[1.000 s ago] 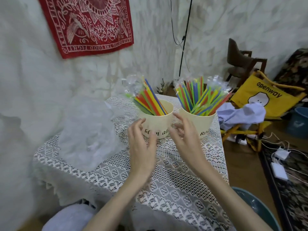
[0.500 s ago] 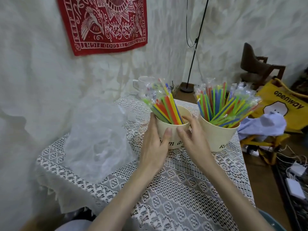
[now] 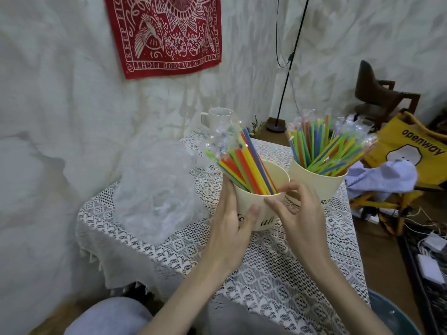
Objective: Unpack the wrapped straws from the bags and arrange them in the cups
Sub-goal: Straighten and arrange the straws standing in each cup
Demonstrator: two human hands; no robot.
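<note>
Both hands closed in: left hand (image 3: pixel 232 221), right hand (image 3: pixel 294 211) grip near cup (image 3: pixel 256 204); straws (image 3: pixel 244 160) lean up-left.

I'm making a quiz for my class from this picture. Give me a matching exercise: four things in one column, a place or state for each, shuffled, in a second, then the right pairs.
Things
1. near cup
2. far cup
3. white mug
4. crumpled clear bags

Places or states
A. heaped at the table's left side
B. held between both hands
C. at the table's far edge, holding no straws
D. untouched, straws fanned out

Pairs: 1-B, 2-D, 3-C, 4-A
</note>
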